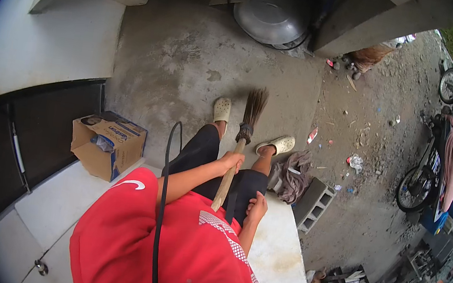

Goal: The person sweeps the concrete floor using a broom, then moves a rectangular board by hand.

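Right of the cardboard box (127, 152), the broom (245, 132) slants outward, its handle (224, 188) wrapped by the left hand (231, 163); farther right, the right hand (256, 207) curls, whether around anything I cannot tell. Low, even strokes would likely sweep best.

Open floor (175, 53) beyond broom (246, 131), carton (126, 149) at left

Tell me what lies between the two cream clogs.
In the head view, the bound bristle end of the broom shows between the left clog and the right clog.
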{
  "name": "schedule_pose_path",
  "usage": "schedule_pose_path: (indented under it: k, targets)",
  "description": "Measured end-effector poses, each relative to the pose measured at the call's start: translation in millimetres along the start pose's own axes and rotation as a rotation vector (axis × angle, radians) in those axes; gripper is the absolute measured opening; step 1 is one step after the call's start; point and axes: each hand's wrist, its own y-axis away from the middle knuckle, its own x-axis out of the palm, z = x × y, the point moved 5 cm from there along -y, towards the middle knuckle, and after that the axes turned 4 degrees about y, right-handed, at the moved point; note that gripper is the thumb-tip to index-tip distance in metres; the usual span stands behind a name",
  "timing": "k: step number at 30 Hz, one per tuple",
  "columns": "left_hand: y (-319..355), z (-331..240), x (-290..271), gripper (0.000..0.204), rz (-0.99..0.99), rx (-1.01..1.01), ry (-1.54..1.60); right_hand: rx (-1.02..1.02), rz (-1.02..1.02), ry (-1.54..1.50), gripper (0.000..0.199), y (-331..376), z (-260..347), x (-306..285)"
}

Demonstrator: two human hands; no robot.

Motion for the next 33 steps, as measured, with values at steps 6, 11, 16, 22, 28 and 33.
schedule_pose_path:
  k: [6, 11, 16, 22, 28, 33]
  targets:
    - [48, -65, -47, 0.027, 0.085, 0.036, 0.215, 0.006, 0.011, -0.044, 0.026, -2, 12, 26]
    - [84, -104, -83, 0.027, 0.145, 0.082, 0.39, -0.07, 0.165, -0.07, 0.034, -4, 46, 48]
    - [113, -127, -110, 0.023, 0.2, 0.136, 0.712, -0.097, 0.34, -0.11, 0.039, -3, 78, 85]
    - [149, -129, -132, 0.026, 0.257, 0.251, 0.823, -0.195, 0.477, 0.29, 0.032, 6, 115, 147]
    - [173, -136, -172, 0.025, 0.213, 0.287, 0.814, 0.022, 0.67, 0.555, 0.033, 37, 125, 215]
    - [154, -178, -231, 0.022, -0.157, 0.434, 0.517, 0.042, 1.028, 0.563, 0.04, 115, 111, 318]
